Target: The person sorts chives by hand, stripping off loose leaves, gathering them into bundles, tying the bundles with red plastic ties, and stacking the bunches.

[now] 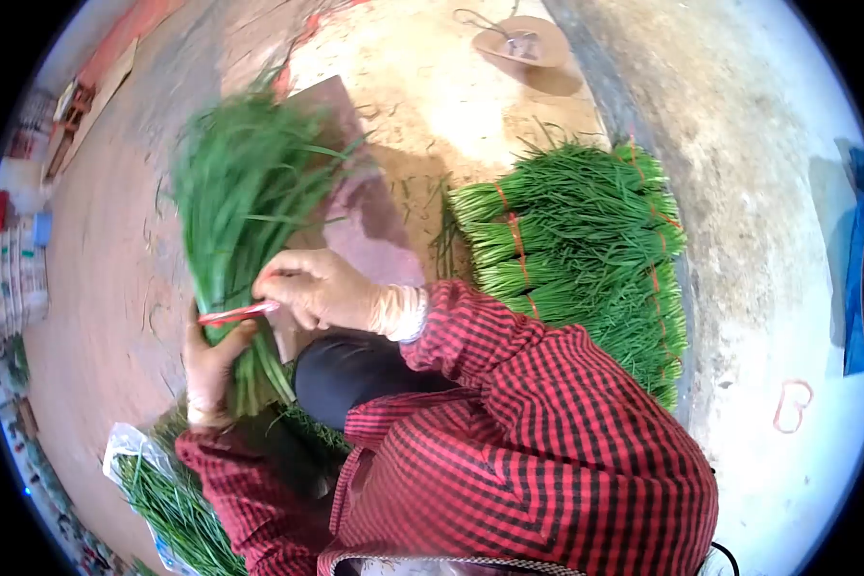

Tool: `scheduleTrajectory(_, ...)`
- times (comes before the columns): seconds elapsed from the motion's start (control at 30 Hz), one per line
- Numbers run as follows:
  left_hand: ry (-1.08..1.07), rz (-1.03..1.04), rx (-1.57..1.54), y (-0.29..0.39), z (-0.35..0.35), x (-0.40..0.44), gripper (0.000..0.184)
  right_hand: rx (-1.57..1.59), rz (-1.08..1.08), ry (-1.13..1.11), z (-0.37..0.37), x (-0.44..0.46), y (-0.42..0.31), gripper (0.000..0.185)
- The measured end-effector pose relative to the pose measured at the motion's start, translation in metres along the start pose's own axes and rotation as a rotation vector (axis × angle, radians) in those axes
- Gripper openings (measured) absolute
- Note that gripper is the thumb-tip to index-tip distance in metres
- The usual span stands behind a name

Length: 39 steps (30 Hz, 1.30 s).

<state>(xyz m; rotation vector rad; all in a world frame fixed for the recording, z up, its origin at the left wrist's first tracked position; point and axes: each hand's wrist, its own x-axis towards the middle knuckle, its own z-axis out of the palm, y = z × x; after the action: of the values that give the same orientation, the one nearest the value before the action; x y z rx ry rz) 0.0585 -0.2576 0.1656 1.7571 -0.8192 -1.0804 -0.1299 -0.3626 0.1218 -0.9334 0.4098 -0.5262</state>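
A large bunch of garlic chives (245,197) stands out in front of me, its leafy tops blurred by motion. My left hand (213,363), in a pale glove, is wrapped round the lower stalks. Across the bunch, just above that hand, runs a red tie (228,316). My right hand (331,293), also gloved, pinches the end of the tie at the bunch's right side. The cut stalk ends poke out below, between my left hand and my dark-clad knee. Part of the left fingers is hidden behind the stalks.
Several tied chive bundles (586,245) lie stacked to the right, beside a wall (768,288). A pinkish board (379,211) lies behind the bunch. Loose chives (168,504) spill from white plastic at lower left. A brown rounded object (547,43) with a cord sits at the top.
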Motion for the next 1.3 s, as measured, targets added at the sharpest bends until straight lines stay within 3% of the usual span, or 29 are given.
scheduleTrajectory(0.07,0.043,-0.141,-0.168,0.026,0.003,-0.008,0.059,-0.034,0.091,0.046,-0.032,-0.018,0.009,0.043)
scheduleTrajectory(0.1,0.053,-0.134,-0.256,0.039,0.012,-0.016,0.058,0.001,0.099,-0.032,-0.041,-0.021,0.021,0.067)
scheduleTrajectory(0.23,-0.054,-0.035,-0.109,0.074,0.082,-0.048,0.066,0.145,-0.128,-0.098,-0.042,-0.040,-0.009,0.089)
scheduleTrajectory(0.27,-0.080,0.002,-0.144,0.070,0.107,-0.056,0.074,0.178,-0.343,-0.116,-0.039,-0.045,-0.032,0.083)
scheduleTrajectory(0.3,-0.161,0.156,-0.024,0.057,0.124,-0.056,0.084,0.173,-0.379,0.030,-0.048,-0.055,-0.039,0.072)
scheduleTrajectory(0.33,-0.113,0.319,0.280,0.069,0.143,-0.065,0.091,0.166,-0.413,0.177,-0.055,-0.066,-0.047,0.061)
scheduleTrajectory(0.43,-0.341,0.440,0.126,0.049,0.170,-0.063,0.093,0.607,-0.389,0.254,-0.088,-0.102,-0.073,0.042)
scheduleTrajectory(0.47,-0.412,0.441,0.104,0.038,0.172,-0.061,0.091,0.130,-0.492,0.395,-0.112,-0.116,-0.070,0.034)
scheduleTrajectory(0.5,-0.422,0.495,0.337,0.044,0.173,-0.065,0.078,0.208,-0.353,0.326,-0.138,-0.138,-0.089,0.036)
scheduleTrajectory(0.53,-0.424,0.506,0.336,0.046,0.170,-0.067,0.078,-0.048,-0.277,0.351,-0.170,-0.162,-0.094,0.036)
scheduleTrajectory(0.6,-0.551,0.328,0.311,0.043,0.155,-0.065,0.063,-0.203,-0.125,0.371,-0.194,-0.221,-0.109,0.035)
scheduleTrajectory(0.63,-0.506,0.244,0.174,0.034,0.144,-0.063,0.053,-0.461,0.290,0.483,-0.204,-0.244,-0.118,0.046)
scheduleTrajectory(0.7,-0.336,0.168,0.006,0.028,0.123,-0.058,0.043,-0.793,0.216,0.305,-0.246,-0.293,-0.073,0.056)
scheduleTrajectory(0.73,-0.241,0.114,-0.007,0.025,0.109,-0.058,0.040,-0.869,0.582,0.194,-0.244,-0.309,-0.078,0.067)
scheduleTrajectory(0.77,-0.168,0.118,0.057,0.016,0.090,-0.055,0.042,-1.142,0.711,0.158,-0.268,-0.333,-0.051,0.072)
scheduleTrajectory(0.83,-0.022,0.036,0.007,-0.006,0.051,-0.056,0.043,-1.155,1.016,-0.019,-0.291,-0.368,-0.038,0.069)
scheduleTrajectory(0.93,0.106,-0.046,-0.090,-0.043,-0.019,-0.068,0.043,-1.301,1.471,-0.158,-0.356,-0.416,-0.033,0.082)
scheduleTrajectory(1.0,0.228,-0.119,-0.099,-0.048,-0.049,-0.086,0.046,-1.382,1.548,-0.013,-0.355,-0.428,-0.074,0.078)
scheduleTrajectory(1.03,0.237,-0.130,-0.144,-0.057,-0.071,-0.092,0.047,-1.572,1.498,0.052,-0.391,-0.451,-0.057,0.072)
scheduleTrajectory(1.07,0.249,-0.142,-0.189,-0.064,-0.088,-0.095,0.048,-1.680,1.599,0.083,-0.376,-0.441,-0.077,0.071)
scheduleTrajectory(1.13,0.294,-0.163,-0.155,-0.055,-0.082,-0.107,0.049,-1.629,1.480,0.546,-0.413,-0.461,-0.043,0.072)
scheduleTrajectory(1.2,0.346,-0.184,-0.129,-0.057,-0.080,-0.115,0.050,-1.220,1.507,0.737,-0.438,-0.454,-0.006,0.072)
scheduleTrajectory(1.3,0.247,-0.188,-0.165,-0.064,-0.067,-0.120,0.051,-1.191,1.397,0.960,-0.413,-0.445,0.009,0.069)
